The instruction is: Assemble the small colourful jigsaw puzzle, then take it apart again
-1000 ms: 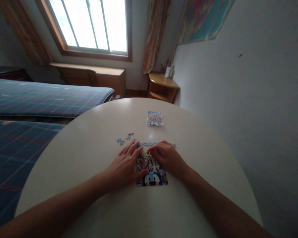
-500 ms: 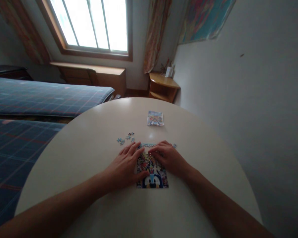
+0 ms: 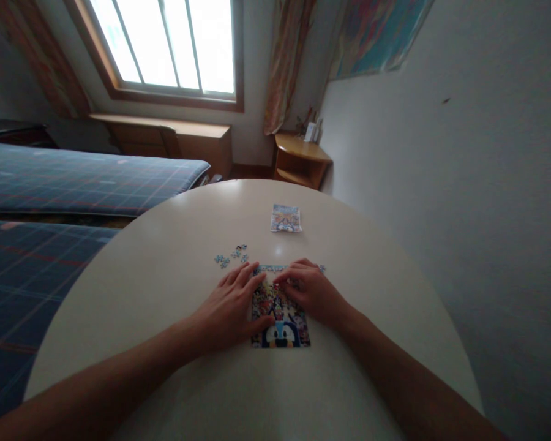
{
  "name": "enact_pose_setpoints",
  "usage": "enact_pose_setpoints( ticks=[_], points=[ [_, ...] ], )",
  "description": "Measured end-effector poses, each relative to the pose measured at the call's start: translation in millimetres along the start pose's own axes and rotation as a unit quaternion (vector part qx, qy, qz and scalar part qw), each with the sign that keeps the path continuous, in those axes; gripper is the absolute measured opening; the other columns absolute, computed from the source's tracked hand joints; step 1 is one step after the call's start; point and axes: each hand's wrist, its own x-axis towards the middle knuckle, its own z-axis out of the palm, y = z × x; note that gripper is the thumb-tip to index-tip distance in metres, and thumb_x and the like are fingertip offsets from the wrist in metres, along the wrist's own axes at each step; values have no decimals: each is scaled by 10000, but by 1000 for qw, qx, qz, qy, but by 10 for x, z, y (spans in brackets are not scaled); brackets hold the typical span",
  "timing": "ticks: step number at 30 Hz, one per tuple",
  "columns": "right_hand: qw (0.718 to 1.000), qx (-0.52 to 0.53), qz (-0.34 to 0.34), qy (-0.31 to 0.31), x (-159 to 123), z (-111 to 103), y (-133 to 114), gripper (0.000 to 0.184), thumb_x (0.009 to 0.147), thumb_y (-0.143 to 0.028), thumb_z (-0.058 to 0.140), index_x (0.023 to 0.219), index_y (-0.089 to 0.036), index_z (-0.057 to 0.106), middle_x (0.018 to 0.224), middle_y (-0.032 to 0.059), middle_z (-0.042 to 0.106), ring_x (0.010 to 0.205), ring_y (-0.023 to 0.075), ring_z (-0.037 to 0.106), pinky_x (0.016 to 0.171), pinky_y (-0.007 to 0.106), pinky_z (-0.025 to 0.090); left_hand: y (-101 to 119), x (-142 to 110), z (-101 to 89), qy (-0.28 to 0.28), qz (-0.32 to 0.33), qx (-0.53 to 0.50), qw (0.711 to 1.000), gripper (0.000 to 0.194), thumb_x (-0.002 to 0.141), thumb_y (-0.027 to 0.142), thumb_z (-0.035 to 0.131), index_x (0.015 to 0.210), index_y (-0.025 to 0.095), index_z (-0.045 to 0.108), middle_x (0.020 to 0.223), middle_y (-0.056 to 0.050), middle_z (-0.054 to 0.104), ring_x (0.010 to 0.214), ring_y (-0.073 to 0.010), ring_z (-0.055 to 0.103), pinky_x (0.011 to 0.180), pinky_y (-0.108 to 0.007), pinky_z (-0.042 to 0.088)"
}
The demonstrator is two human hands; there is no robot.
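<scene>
A small colourful jigsaw puzzle [image 3: 280,321] lies flat near the middle of a round white table [image 3: 174,288]. My left hand [image 3: 229,309] rests flat on the puzzle's left edge, fingers stretched out and thumb on the picture. My right hand [image 3: 310,291] sits on the puzzle's upper right part with its fingers curled down, fingertips pressing near the top of the picture; whether a piece is under them is hidden. A few loose puzzle pieces [image 3: 232,255] lie just beyond my left fingertips.
A small printed reference card [image 3: 285,218] lies farther back on the table. Beds with blue plaid covers [image 3: 73,180] stand to the left. A wooden corner shelf [image 3: 300,160] and a window [image 3: 174,43] are behind. A white wall [image 3: 463,184] runs close on the right.
Both hands stay on the puzzle almost unmoved; the view has shifted slightly.
</scene>
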Motion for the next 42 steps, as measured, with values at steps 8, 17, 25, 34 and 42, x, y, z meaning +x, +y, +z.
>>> enact_pose_setpoints(
  ticks=[8,17,25,34,42],
  points=[
    [1000,-26,-14,-4,-15,36,45,143,840,-169,670,917,-259,749,921,34,721,980,205,583,907,371,435,9,1,-21,-3,2,5,1000,767,820,603,602,1438,202,389,1564,-120,298,1444,-328,243,1174,-482,264],
    [994,-61,-72,-46,-51,-131,82,314,837,-52,582,986,-284,733,1057,29,693,1049,214,554,944,407,403,-7,-9,14,8,13,10,1000,766,834,628,572,1450,216,378,1575,-128,276,1443,-333,253,1173,-508,250],
    [990,-87,-84,-71,-88,-226,106,269,915,-127,539,1001,-306,719,1194,29,646,1143,218,532,993,437,383,-17,-1,22,10,18,14,1000,763,833,636,565,1443,215,384,1573,-131,279,1448,-334,240,1176,-507,234],
    [991,-125,24,-39,-152,-560,405,190,866,-222,612,1026,-221,715,1072,88,672,998,229,616,927,409,474,38,-36,-28,-13,25,7,1000,809,798,653,596,1441,210,385,1563,-127,303,1444,-344,242,1163,-508,268],
    [994,-64,64,-60,-177,-607,541,193,889,-259,582,995,-229,739,999,69,675,831,169,650,807,322,517,-315,159,-171,102,-17,34,994,580,893,499,538,1383,203,445,1465,-108,453,1347,-299,408,1117,-484,359]
  ],
)
